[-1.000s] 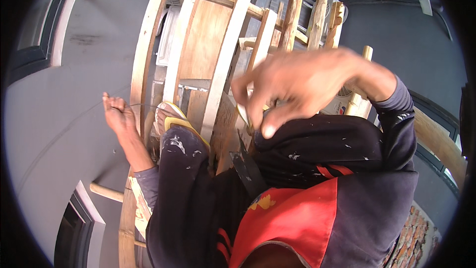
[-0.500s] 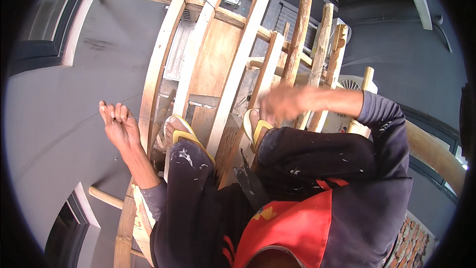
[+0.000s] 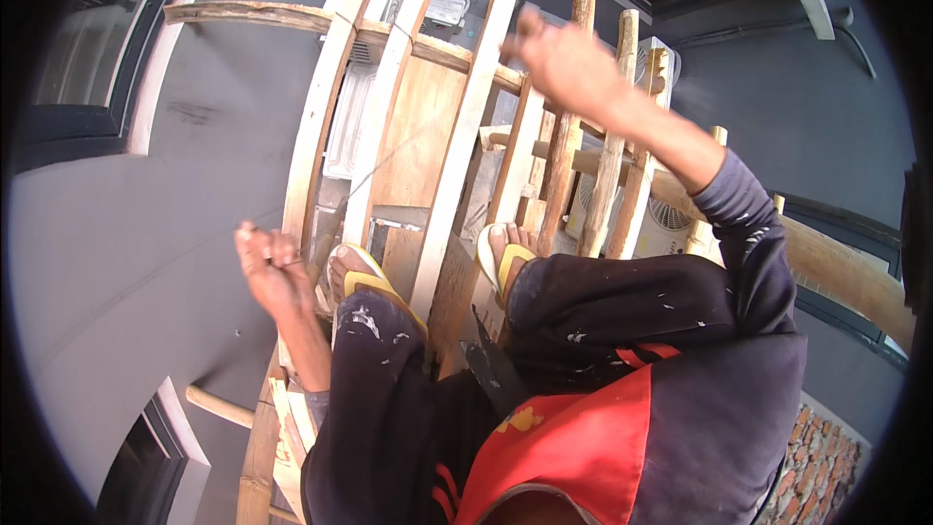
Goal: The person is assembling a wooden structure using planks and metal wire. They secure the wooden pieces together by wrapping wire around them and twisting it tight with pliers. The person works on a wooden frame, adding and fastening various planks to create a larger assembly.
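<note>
My left hand (image 3: 272, 272) is closed, fingers curled in a pinch, beside the leftmost squared timber (image 3: 326, 107) and in front of the grey wall. A thin wire (image 3: 403, 148), faint against the boards, stretches from it up toward my right hand (image 3: 569, 68). That hand is raised over the far ends of the timbers, fingers closed and slightly blurred. Its grip on the wire's end is hard to make out. My feet, in yellow and white flip-flops (image 3: 501, 258), rest on the timbers below.
A rough crosspiece (image 3: 253, 13) runs under the timbers, bound on with thin ties. Several round poles (image 3: 564, 165) stand to the right, with a thick bamboo pole (image 3: 846, 277) beyond. Outdoor air-conditioner units (image 3: 668, 215) show through the gaps below. Windows (image 3: 102, 49) break the grey walls.
My right hand has swung up and away from beside my right foot to the far timber ends. My left hand has shifted right and slightly down, closer to the timber.
</note>
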`<state>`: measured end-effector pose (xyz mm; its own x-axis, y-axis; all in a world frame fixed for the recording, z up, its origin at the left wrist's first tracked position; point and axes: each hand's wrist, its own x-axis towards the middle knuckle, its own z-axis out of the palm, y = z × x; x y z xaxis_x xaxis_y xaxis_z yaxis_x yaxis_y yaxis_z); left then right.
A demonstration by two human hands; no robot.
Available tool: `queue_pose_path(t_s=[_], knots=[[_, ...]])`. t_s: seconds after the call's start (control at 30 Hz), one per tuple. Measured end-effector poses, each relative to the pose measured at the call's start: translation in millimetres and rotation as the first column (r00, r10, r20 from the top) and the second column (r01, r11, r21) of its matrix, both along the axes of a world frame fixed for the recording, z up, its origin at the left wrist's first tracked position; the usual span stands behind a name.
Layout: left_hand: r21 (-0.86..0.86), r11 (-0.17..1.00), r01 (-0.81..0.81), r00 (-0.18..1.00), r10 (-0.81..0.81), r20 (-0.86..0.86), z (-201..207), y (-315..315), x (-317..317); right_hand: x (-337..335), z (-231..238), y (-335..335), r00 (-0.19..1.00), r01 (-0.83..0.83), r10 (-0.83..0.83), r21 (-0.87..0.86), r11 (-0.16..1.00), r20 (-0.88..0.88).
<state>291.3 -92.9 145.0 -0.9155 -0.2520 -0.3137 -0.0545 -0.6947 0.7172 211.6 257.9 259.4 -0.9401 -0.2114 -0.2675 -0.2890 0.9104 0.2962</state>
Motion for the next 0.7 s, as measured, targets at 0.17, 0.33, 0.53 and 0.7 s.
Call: queue_pose_path(t_s=[0.17,0.33,0.53,0.7], knots=[[-0.208,0.943,-0.258,0.963,0.267,0.018,4.1,-16.9,-44.8,93.3,-32.1,-29.4,0.417,0.087,0.366,-0.437,0.895,0.832],[-0.279,0.934,-0.222,0.947,0.274,0.164,-36.8,-15.1,-42.6,40.8,61.3,-57.0,0.532,0.203,0.766,-0.933,0.298,0.36],[-0.202,0.977,0.07,0.988,-0.04,0.149,-18.3,38.9,-16.6,-24.4,27.9,5.0,0.903,-0.345,0.138,-0.495,0.798,-0.407],[-0.254,0.949,-0.186,0.981,0.196,0.012,-0.2,18.9,-28.3,47.2,-52.6,-0.1,0.84,-0.375,0.231,0.218,0.901,0.492]])
